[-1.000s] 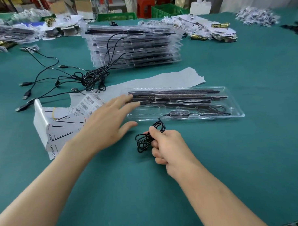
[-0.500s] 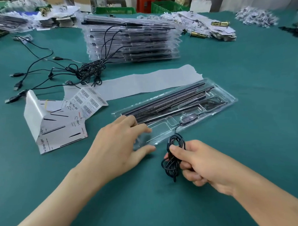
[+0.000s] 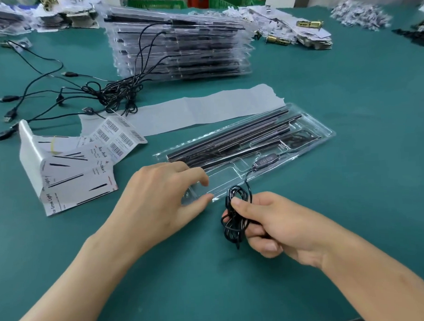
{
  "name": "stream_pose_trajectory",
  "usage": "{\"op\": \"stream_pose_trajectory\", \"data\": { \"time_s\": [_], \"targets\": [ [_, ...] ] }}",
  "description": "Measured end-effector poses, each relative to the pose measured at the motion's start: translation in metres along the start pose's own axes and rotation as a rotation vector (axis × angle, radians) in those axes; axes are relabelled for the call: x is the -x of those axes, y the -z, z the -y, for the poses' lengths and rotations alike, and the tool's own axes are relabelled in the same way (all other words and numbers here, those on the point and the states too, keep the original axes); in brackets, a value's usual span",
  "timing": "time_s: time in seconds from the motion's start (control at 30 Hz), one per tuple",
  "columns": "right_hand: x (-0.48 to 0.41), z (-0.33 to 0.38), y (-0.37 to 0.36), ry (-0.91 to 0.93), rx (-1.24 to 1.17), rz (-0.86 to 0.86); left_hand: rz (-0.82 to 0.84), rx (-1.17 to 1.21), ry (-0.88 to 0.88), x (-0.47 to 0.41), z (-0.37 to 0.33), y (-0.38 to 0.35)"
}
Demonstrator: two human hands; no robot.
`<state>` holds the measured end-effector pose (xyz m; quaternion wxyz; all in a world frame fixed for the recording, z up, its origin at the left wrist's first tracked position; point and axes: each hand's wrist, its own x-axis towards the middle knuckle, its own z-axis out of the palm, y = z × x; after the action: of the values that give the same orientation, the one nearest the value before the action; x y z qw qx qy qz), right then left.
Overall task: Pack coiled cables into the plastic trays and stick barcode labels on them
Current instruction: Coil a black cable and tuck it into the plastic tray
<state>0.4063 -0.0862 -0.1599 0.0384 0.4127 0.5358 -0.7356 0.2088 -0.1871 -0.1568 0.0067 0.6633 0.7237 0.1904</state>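
Steadying the clear plastic tray (image 3: pixel 323 138) with my left hand (image 3: pixel 159 198), fingers loosely extended on its 7 o'clock corner, so it cannot slide. My right hand (image 3: pixel 278 227) pinches the coiled cable (image 3: pixel 235 217) at 6 o'clock, just beside the empty compartment (image 3: pixel 221 181) awaiting it.

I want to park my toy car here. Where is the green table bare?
Bare green table lies right of the clear tray, and close in, below the left hand and right hand. Crowded: the left, with label sheets and tangled cables, and behind, with the tray stack.
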Motion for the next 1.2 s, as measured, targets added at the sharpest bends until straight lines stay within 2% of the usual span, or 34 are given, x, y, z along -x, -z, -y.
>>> {"op": "stream_pose_trajectory", "data": {
  "time_s": [0.33, 0.57, 1.0, 1.2],
  "targets": [
    [-0.009, -0.002, -0.01, 0.018, 0.073, -0.076, 0.033, -0.059, 0.049, 0.002, -0.006, -0.002],
    [-0.011, 0.002, -0.009, 0.007, -0.13, -0.025, 0.079, -0.093, 0.087, 0.001, -0.008, 0.0],
    [-0.014, 0.004, -0.017, 0.002, -0.023, -0.119, 0.152, -0.132, 0.16, -0.002, -0.013, 0.001],
    [-0.016, 0.002, -0.019, 0.019, 0.059, -0.147, 0.117, -0.089, 0.188, -0.006, -0.011, 0.001]
  ]
}}
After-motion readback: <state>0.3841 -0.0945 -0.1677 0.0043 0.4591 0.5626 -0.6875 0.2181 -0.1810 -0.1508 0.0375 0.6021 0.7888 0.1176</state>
